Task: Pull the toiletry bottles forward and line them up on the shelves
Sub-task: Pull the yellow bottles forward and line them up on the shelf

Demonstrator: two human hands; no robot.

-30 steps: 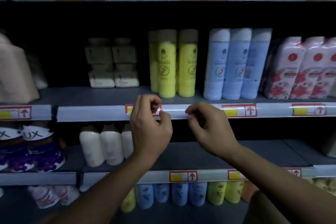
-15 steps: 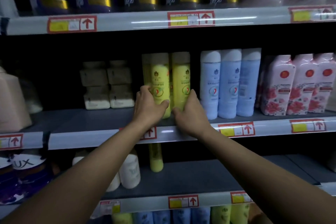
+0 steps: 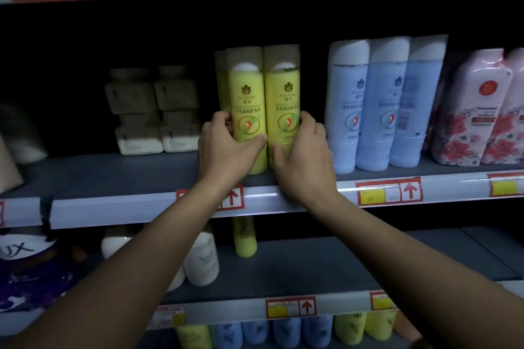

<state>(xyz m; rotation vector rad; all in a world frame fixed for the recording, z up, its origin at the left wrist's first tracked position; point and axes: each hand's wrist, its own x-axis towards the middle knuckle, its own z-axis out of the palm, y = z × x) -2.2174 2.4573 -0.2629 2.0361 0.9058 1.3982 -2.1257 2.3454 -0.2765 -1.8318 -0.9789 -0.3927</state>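
Item: two tall yellow plastic shampoo bottles [image 3: 265, 105], mid shelf [image 3: 113, 173], set back from edge. L hand [image 3: 226, 147] and R hand [image 3: 303, 156] wrap fingers round the pair, one per side. Step: pulling fwd. Next, prob.: slide to front lip, square w/ pale blue bottles [image 3: 380, 105].

Retail shop, toiletries aisle. Evidence: tiered shelves [image 3: 119, 173] with red-framed price tags [image 3: 389, 192] on the edge strips; repeated identical yellow bottles [image 3: 265, 105], blue bottles [image 3: 382, 105], floral pink bottles [image 3: 479, 110].
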